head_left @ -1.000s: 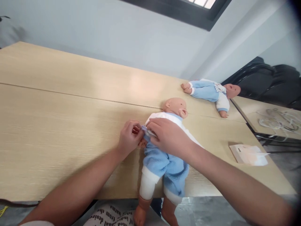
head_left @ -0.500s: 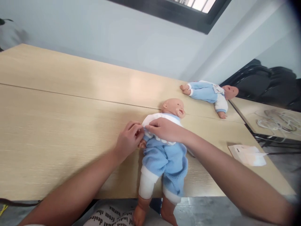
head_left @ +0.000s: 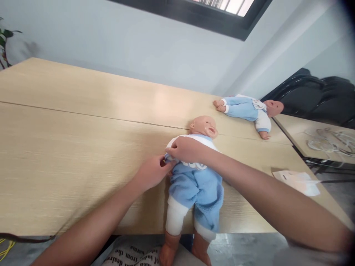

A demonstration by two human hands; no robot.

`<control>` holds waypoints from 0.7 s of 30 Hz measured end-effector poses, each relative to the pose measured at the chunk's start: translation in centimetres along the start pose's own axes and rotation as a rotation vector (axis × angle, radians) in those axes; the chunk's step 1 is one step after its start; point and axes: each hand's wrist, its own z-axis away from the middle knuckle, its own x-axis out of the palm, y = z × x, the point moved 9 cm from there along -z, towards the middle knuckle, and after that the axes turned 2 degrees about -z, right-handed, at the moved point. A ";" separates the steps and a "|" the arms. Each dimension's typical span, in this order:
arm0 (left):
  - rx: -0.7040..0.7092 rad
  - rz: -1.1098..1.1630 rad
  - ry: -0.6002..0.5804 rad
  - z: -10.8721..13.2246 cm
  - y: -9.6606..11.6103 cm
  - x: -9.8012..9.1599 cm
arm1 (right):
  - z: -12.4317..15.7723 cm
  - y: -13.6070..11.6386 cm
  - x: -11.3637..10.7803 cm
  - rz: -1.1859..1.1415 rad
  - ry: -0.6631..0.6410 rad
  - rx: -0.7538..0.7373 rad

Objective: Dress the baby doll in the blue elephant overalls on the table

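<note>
A baby doll (head_left: 195, 184) in a blue and white suit lies on its back at the front edge of a long wooden table (head_left: 83, 147), legs hanging over the edge. My left hand (head_left: 151, 173) is closed at the doll's near arm, pinching the sleeve cuff. My right hand (head_left: 187, 150) reaches across the doll's chest and pinches the same sleeve near the shoulder. The doll's small hand is hidden between my fingers.
A second doll (head_left: 248, 109) in the same clothing lies at the table's far right. A white tissue pack (head_left: 298, 181) sits near the right edge. Black chairs (head_left: 318, 92) and a side table with cables (head_left: 330, 142) stand to the right.
My left hand has dropped slightly toward the doll's wrist. My right hand has slid up from the doll's belly to its shoulder. The view shifted a little.
</note>
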 end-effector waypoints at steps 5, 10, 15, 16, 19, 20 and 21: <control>-0.014 -0.143 0.050 0.7 0.9 -0.9 | -1.2 -1.8 0.6 0.030 -0.162 -0.074; -0.132 -0.195 0.000 1.6 1.2 -1.8 | -3.0 -1.6 0.6 0.063 -0.106 -0.054; -0.116 -0.346 0.038 2.7 3.3 -2.0 | -5.9 0.6 -0.4 0.109 -0.023 0.096; -0.101 -0.374 0.025 2.8 3.5 -1.9 | -6.5 1.3 -0.6 0.119 -0.018 0.123; -0.049 -0.403 -0.029 3.2 3.8 -2.4 | -7.4 3.7 -1.6 0.138 0.009 0.205; -0.038 -0.374 -0.052 3.3 3.7 -2.8 | -7.3 4.6 -2.0 0.144 0.029 0.233; -0.036 -0.322 -0.077 3.4 3.4 -3.3 | -7.1 5.5 -2.5 0.148 0.052 0.259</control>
